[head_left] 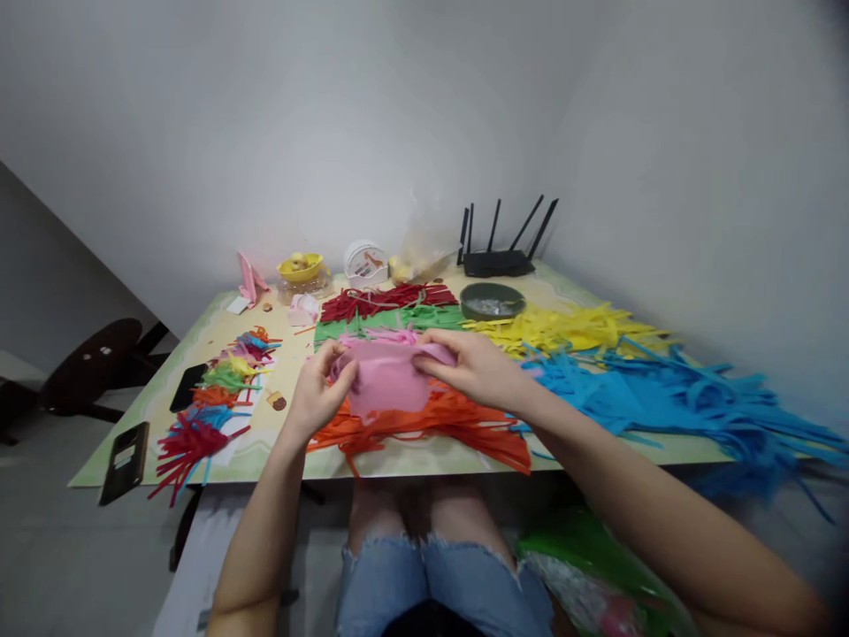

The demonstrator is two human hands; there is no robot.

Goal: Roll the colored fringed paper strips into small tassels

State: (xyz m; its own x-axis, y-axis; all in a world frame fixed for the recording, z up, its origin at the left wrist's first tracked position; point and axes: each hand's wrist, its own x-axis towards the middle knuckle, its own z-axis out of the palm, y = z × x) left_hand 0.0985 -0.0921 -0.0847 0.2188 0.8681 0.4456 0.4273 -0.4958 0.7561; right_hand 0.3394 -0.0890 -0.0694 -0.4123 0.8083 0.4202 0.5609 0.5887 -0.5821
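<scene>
Between my two hands a pink felt-like sheet [388, 379] is stretched out, its far side cut into fringe. My left hand [319, 385] pinches the sheet's left edge between thumb and fingers. At its right edge, my right hand [468, 364] is closed on the pink fringe strips. Orange fringed material [438, 420] lies under and in front of the pink sheet. Just beyond it are green fringed material [424, 317] and dark red fringe [385, 303]. Blue fringed pieces [637, 389] and yellow fringe [570, 329] spread to the right, near my right forearm.
At left lie a multicoloured bundle of fringe [216, 394] and two phones [189, 387], one at the table edge. A dark green bowl [492, 302], a black router [499, 262] and a yellow fruit basket [301, 267] stand at the back. A green bag [590, 557] sits below the table.
</scene>
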